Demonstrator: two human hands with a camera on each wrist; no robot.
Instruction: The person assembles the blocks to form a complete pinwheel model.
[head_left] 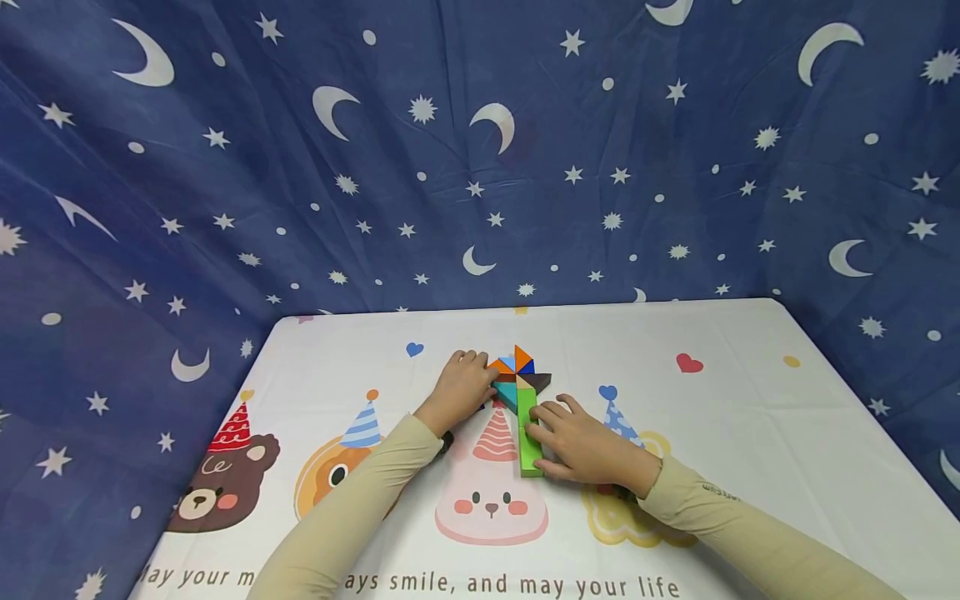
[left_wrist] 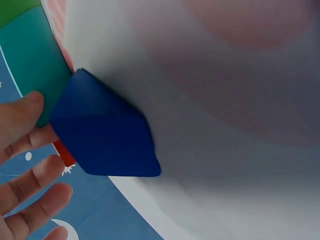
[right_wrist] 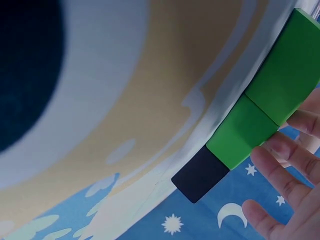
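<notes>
Colored wooden blocks lie on the table as a pinwheel with a stem. Its head has orange triangles, blue pieces, a teal block and a dark brown block. Two green blocks, end to end, form the stem. My left hand is at the pinwheel's left side, thumb against the teal block with the other fingers loosely extended. Close to it is a separate dark blue block, mostly hidden in the head view. My right hand touches the green blocks' right side with spread fingers.
A white tablecloth printed with party-hat animals, hearts and lettering covers the table. Behind and to the sides hangs a dark blue curtain with moons and stars, meeting the table's back edge.
</notes>
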